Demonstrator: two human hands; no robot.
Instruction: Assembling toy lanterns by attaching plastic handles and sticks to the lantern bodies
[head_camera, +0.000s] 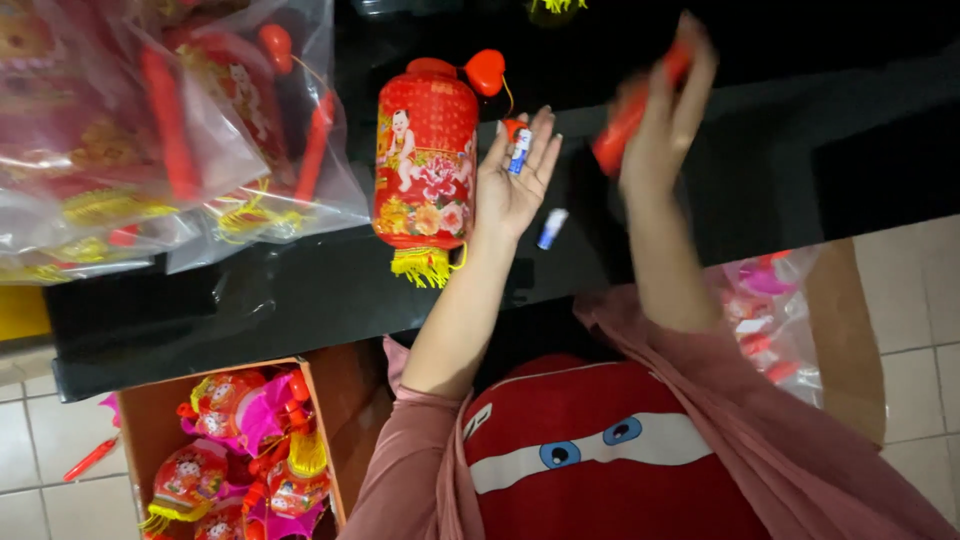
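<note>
Left hand (512, 180) lies palm up over the black table (300, 290), fingers spread open, with a small blue-and-white battery (519, 151) resting loose across the fingers. Just left of the hand, touching or nearly so, lies a red paper lantern (426, 160) printed with a child and flowers, yellow fringe at its near end and a red heart-shaped piece at its far end.

Right hand (668, 110) is raised farther right, blurred, fingers closed around a red stick handle (630, 115). Second battery (551, 228) lies on the table between the two forearms, near the left wrist.

Far left on the table: clear plastic bags (180, 130) packed with more red lanterns and red sticks. Near left on the tiled floor, an open cardboard box (135, 420) holds pink and yellow lanterns; a loose red stick (90, 458) lies on the tiles beside it. Another bag of pink pieces (770, 310) sits right, below the table edge.
</note>
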